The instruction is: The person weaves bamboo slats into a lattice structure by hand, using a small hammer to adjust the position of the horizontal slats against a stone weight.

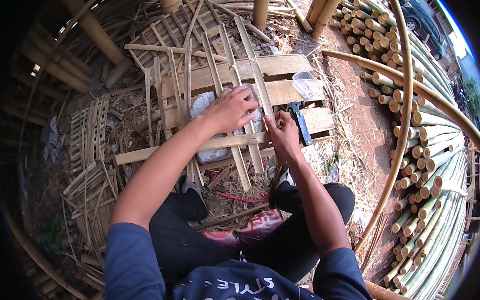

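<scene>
Two long bamboo slats, a left one (226, 51) and a right one (252, 54), run away from me over a wrapped grey block (213, 154). A crosswise bamboo slat (144, 154) lies over them nearer my body. My left hand (233, 110) is above the block, across the left slat, with curled fingers; what they hold, if anything, is hidden. My right hand (284, 131) pinches the edge of the right slat, close to the crosswise slat's right end. Beside my right hand a black hand tool (300, 123) rests on the wooden planks (320, 120).
A clear plastic box (308, 84) sits on the planks' right side. More loose slats (157, 86) lie at the left, with a woven bamboo panel (87, 129) farther left. Stacked bamboo poles (429, 172) fill the right, behind a curved bamboo pole (405, 119).
</scene>
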